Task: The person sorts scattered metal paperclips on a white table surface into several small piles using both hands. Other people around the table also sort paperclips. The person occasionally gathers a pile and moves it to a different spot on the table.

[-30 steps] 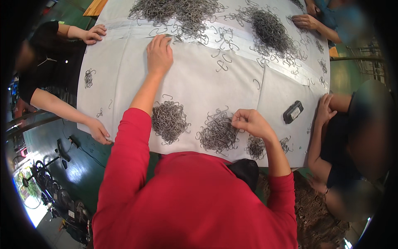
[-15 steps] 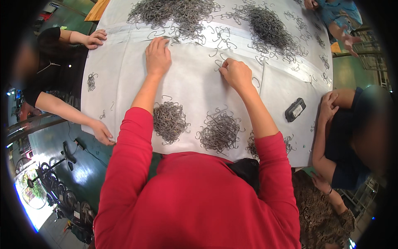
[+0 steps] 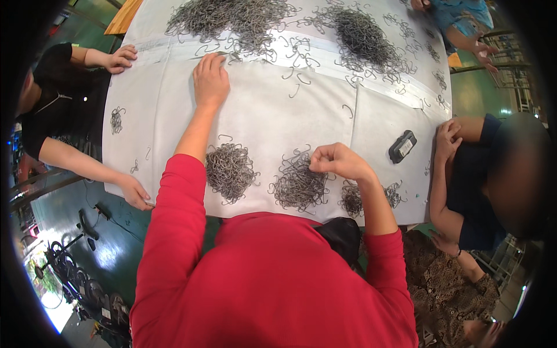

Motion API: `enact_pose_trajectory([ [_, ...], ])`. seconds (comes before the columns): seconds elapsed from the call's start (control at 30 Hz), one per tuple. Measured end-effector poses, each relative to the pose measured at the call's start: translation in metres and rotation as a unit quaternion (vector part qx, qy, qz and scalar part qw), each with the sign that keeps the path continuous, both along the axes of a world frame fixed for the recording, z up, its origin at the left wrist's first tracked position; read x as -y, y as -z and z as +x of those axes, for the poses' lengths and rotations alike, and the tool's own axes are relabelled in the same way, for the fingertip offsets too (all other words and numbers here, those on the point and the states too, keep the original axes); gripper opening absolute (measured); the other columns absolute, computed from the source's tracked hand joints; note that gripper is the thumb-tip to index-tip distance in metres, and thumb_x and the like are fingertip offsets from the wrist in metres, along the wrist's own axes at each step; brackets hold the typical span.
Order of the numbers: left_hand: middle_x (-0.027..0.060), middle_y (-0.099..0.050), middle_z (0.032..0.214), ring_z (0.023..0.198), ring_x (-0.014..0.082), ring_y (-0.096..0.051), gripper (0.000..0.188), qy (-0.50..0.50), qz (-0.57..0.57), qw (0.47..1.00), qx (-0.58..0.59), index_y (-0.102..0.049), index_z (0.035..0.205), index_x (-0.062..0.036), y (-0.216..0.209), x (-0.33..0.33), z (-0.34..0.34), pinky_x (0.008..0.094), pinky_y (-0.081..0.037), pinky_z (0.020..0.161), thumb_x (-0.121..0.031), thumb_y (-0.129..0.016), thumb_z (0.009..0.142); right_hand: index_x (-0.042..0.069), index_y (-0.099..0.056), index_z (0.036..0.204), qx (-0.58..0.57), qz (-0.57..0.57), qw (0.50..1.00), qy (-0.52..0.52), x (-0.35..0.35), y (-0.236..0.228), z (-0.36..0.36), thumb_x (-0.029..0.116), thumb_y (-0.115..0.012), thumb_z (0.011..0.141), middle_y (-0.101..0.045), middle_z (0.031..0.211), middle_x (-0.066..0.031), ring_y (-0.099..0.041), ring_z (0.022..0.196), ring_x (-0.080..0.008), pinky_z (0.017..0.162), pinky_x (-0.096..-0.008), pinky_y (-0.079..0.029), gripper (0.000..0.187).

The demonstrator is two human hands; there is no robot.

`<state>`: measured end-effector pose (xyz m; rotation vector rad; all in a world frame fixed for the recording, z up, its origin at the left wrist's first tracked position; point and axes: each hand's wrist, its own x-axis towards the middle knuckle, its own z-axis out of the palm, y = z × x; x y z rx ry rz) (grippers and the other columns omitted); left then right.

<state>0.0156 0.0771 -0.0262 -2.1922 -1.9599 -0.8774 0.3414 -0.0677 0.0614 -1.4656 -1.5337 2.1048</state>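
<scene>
My left hand (image 3: 210, 81) lies on the pale cloth (image 3: 272, 110) toward the far side, fingers stretched out close to scattered grey wire hooks. Over the right edge of a near pile of curved wire hooks (image 3: 299, 182), my right hand (image 3: 342, 162) is closed in a pinch. Whatever is between its fingertips does not stand out from the pile behind. Left of that pile is a second heap of hooks (image 3: 230, 173). A smaller heap (image 3: 351, 198) shows partly behind my right forearm.
Two large hook heaps (image 3: 232, 20) (image 3: 365, 37) spread over the far side. A dark, box-shaped object (image 3: 402, 147) lies at the right. Co-workers' hands rest at the left edge (image 3: 122, 58) and right edge (image 3: 448, 141); another person stands at the far right.
My right hand has come back toward me, from the loose hooks at mid-table to the near pile. My left hand stays at its place. The whole view has shifted slightly.
</scene>
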Motion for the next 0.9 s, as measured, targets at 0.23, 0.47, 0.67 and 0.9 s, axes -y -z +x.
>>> enact_pose_trajectory([
  [0.23,0.0070,-0.054,0.122,0.121,0.0267,-0.044,0.028,0.004,0.002,1.000,-0.010,-0.057,0.110,-0.0094,0.004,0.000,-0.008,0.0418,-0.031,0.102,-0.010,-0.052,0.082,0.007,-0.066,0.096,0.104,0.241,0.937,0.230,-0.065,0.018,0.037,0.022,-0.066,0.082,-0.048,0.059,0.0031,-0.040,0.053,-0.0044,0.048,-0.0238,-0.032,0.021],
  [0.47,0.0094,-0.054,0.121,0.119,0.0292,-0.046,0.029,0.021,0.003,1.000,-0.012,-0.056,0.110,-0.0077,-0.003,-0.002,0.000,0.0427,-0.032,0.101,-0.007,-0.052,0.081,-0.001,-0.060,0.102,-0.179,0.009,0.858,0.481,-0.205,0.021,0.076,0.022,-0.063,0.087,-0.038,0.056,0.0051,-0.030,0.043,-0.0049,0.039,-0.0234,-0.023,0.028],
  [0.67,0.0100,-0.054,0.121,0.119,0.0298,-0.046,0.028,0.022,-0.005,1.000,-0.020,-0.056,0.110,-0.0069,-0.009,0.002,0.001,0.0422,-0.033,0.101,-0.007,-0.051,0.082,0.002,-0.050,0.124,-0.024,0.217,0.849,0.482,-0.261,0.012,0.098,0.025,-0.066,0.085,-0.038,0.060,0.0075,-0.033,0.049,-0.0030,0.042,-0.0197,-0.025,0.048],
  [0.9,0.0096,-0.054,0.121,0.118,0.0291,-0.046,0.028,0.014,-0.018,1.000,-0.009,-0.056,0.110,-0.0074,-0.014,0.004,0.002,0.0424,-0.033,0.100,-0.008,-0.051,0.083,0.008,-0.058,0.122,0.248,0.366,0.778,0.446,-0.202,0.055,0.192,0.027,-0.066,0.080,-0.067,0.082,-0.0132,-0.063,0.077,-0.0207,0.070,-0.0317,-0.048,0.047],
])
